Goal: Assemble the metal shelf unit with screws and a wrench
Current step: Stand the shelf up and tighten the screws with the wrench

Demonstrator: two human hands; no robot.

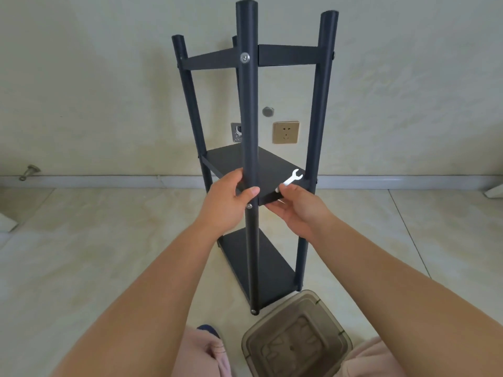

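A dark metal shelf unit (322, 104) stands upright on the floor near the wall, with four round posts and three shelf levels. My left hand (231, 198) grips the near front post (249, 118) at the height of the middle shelf (231, 157). A silver screw head (248, 206) shows on that post just below my thumb. Another screw (245, 57) sits in the post at the top level. My right hand (296, 208) holds a small white wrench (291, 179) and touches the front edge of the middle shelf.
A translucent brown plastic box (296, 338) sits on the tiled floor right in front of the shelf's foot. A gold wall socket (285, 132) and a round wall fitting (268, 111) lie behind the unit. A doorstop (30, 171) sticks out at the left baseboard.
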